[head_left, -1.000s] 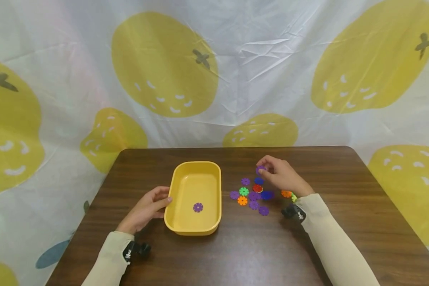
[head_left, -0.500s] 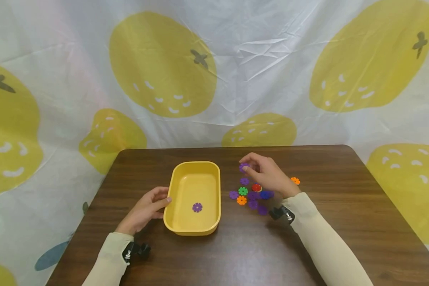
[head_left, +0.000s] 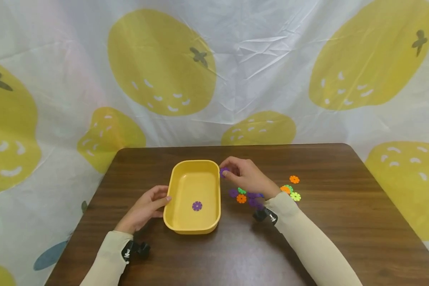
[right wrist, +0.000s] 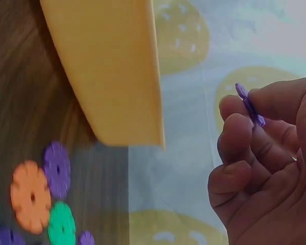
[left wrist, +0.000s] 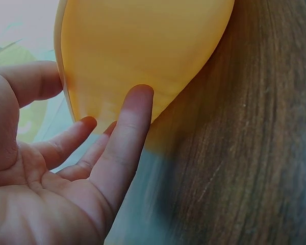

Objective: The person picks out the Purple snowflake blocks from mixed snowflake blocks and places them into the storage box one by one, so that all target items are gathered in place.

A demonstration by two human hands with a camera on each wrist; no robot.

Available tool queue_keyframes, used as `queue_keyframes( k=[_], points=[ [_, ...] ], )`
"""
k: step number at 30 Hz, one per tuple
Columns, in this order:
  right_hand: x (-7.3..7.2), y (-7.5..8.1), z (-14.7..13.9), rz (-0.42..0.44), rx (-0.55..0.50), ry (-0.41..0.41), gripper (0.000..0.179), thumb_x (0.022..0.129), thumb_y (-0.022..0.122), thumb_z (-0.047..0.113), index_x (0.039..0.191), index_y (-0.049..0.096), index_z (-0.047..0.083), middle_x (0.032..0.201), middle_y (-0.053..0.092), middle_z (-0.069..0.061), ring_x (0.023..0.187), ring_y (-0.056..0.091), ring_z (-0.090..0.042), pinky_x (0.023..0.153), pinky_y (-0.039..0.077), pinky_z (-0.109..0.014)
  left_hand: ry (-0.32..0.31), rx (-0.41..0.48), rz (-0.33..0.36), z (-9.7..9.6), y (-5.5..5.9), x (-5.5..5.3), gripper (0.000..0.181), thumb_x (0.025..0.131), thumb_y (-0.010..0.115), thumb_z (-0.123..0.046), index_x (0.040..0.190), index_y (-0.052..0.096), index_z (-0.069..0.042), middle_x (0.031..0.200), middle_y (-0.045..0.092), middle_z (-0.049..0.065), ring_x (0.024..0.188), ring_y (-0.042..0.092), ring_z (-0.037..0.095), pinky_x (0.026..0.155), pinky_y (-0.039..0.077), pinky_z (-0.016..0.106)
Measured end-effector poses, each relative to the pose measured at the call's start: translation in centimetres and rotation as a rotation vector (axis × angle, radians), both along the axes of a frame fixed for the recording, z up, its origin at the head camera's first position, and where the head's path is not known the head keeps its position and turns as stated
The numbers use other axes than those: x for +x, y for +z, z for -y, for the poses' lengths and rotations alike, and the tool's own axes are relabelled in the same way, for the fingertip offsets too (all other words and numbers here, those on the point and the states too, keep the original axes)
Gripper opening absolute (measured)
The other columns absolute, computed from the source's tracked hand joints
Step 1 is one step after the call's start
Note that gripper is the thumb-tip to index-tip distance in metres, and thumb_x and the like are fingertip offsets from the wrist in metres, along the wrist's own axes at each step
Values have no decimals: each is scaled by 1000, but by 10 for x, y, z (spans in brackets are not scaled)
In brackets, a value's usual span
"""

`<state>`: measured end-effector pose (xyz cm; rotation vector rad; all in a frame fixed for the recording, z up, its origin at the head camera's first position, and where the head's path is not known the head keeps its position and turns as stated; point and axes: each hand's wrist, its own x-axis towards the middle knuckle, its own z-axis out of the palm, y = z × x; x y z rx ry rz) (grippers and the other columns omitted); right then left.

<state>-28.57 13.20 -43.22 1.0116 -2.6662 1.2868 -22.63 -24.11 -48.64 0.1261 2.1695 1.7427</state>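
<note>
My left hand (head_left: 146,208) holds the left side of a yellow plastic tub (head_left: 217,210), its thumb over the rim. In the left wrist view the fingers (left wrist: 137,109) lie against the tub's outer wall. A purple snowflake disc (head_left: 197,206) lies on the tub's floor. At the tub's far right corner, my right hand (head_left: 248,176) pinches another purple snowflake disc (right wrist: 249,104) between thumb and fingers, above the table. The right wrist view shows that disc nearly edge-on, beside the tub's wall (right wrist: 107,71).
Right of the tub lie several loose discs, among them an orange disc (head_left: 241,198) and a purple disc (head_left: 233,193); my right forearm hides some. Further right are another orange disc (head_left: 294,179) and a yellow-green disc (head_left: 295,196). A fruit-printed curtain (head_left: 232,79) hangs behind the wooden table (head_left: 218,262).
My right hand has moved left with the pinched purple disc, from over the loose discs to the tub's far right corner. The left hand and the tub have stayed put.
</note>
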Motion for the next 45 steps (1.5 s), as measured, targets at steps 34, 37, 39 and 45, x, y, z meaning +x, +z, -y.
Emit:
queue_keyframes(
  k=[34,37,39,45],
  points=[
    [8,-16,76,-55,158,209,14,97,78,20,110,76,15,80,67,9,71,56,-5,63,50,-19,14,2,33,8,-6,4,56,107,64,-24,154,42,-4,154,49,27,120,69,30,91,65,44],
    [7,-17,77,-64,159,212,16,97,78,21,111,76,14,81,69,9,72,56,-5,64,50,-19,11,8,33,9,-6,2,57,107,65,-26,154,42,-4,154,49,27,120,68,30,91,65,44],
    [6,-17,76,-79,156,211,18,97,78,21,112,75,12,82,70,8,72,57,-5,65,50,-19,19,17,37,8,-6,0,57,106,66,-26,153,43,-4,153,50,26,120,68,29,90,64,44],
    [2,-18,71,-109,140,189,21,97,77,21,113,75,8,84,71,7,73,57,-4,68,51,-19,5,24,22,8,-3,-1,59,106,65,-25,155,41,-1,154,48,28,121,68,30,91,64,44]
  ],
)
